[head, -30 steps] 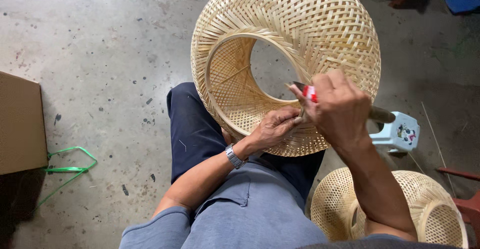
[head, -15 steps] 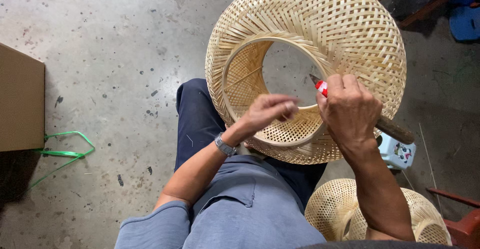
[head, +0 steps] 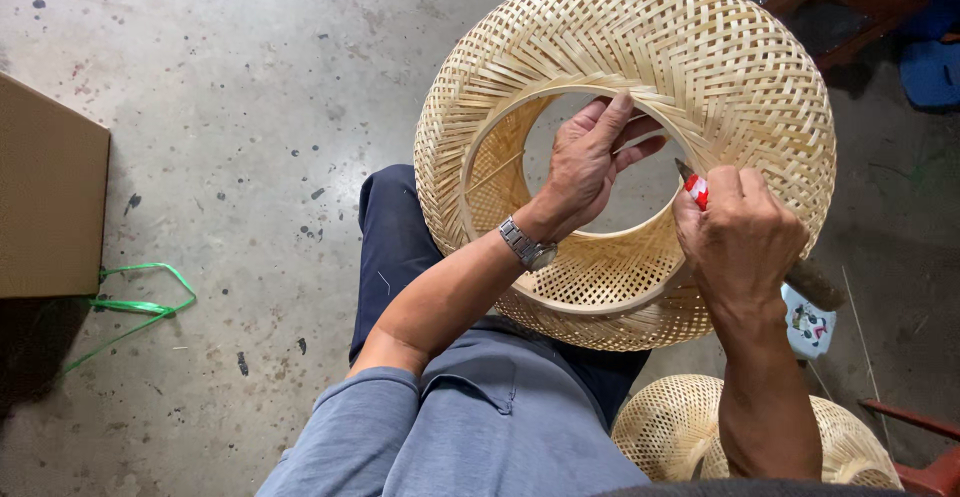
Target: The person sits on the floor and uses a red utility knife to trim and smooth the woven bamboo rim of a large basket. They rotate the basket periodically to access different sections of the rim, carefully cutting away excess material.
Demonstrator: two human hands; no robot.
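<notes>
1. The fingers [head: 610, 127] of the left hand [head: 580, 172] are spread out and hooked over the inner ring of the big woven basket [head: 625, 147]. The ring is pressed from the inside.
2. The right hand [head: 740, 237] is closed in a fist around a small knife with a red handle [head: 697, 191]. The blade tip is held against the ring's edge, just beside the left hand.
3. The basket is held tilted up over the lap, its round opening facing the person. A wristwatch [head: 527, 245] is worn on the left wrist.
4. A second woven basket [head: 670, 427] is seen on the floor near the right elbow. A small white stool [head: 810, 322] is partly hidden behind the right hand.
5. Further out, a brown box [head: 50, 202] and a green strap [head: 135, 302] are lying on the concrete floor [head: 250, 77].
6. The left fingers could be cut if the blade slips along the ring, because they are so close to it.
7. A thin strip could be snapped if the knife is pushed too hard.
8. The basket could be tipped off the lap if the ring is let go.
</notes>
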